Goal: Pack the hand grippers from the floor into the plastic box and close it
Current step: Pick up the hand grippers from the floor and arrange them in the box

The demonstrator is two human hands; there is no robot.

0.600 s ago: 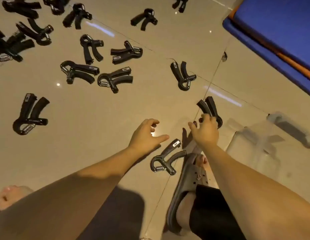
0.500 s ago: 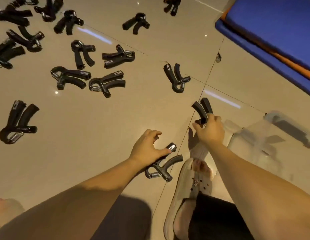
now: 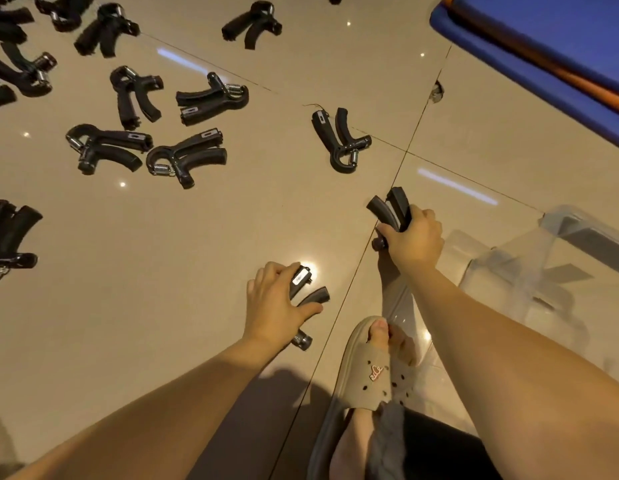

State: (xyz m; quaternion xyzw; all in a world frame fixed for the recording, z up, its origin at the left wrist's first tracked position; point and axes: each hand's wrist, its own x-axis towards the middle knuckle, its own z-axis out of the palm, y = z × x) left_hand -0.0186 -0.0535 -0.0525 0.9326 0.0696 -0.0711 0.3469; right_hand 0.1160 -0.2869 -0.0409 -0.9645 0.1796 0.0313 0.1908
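Observation:
Several black hand grippers lie scattered over the tiled floor, the nearest loose one (image 3: 341,140) just beyond my hands. My left hand (image 3: 275,306) grips a hand gripper (image 3: 309,289) low on the floor, its two handles sticking out to the right. My right hand (image 3: 413,237) holds another hand gripper (image 3: 391,209) with its handles pointing up and away. The clear plastic box (image 3: 529,271) stands open on the floor just right of my right hand; its inside looks bare.
My right foot in a beige clog (image 3: 366,368) rests on the floor between my arms. A blue and orange mat (image 3: 543,39) lies at the back right. More hand grippers (image 3: 186,157) crowd the left and far side.
My left hand has closed round the near hand gripper on the floor. My right hand has taken the other hand gripper and drawn it back toward the box.

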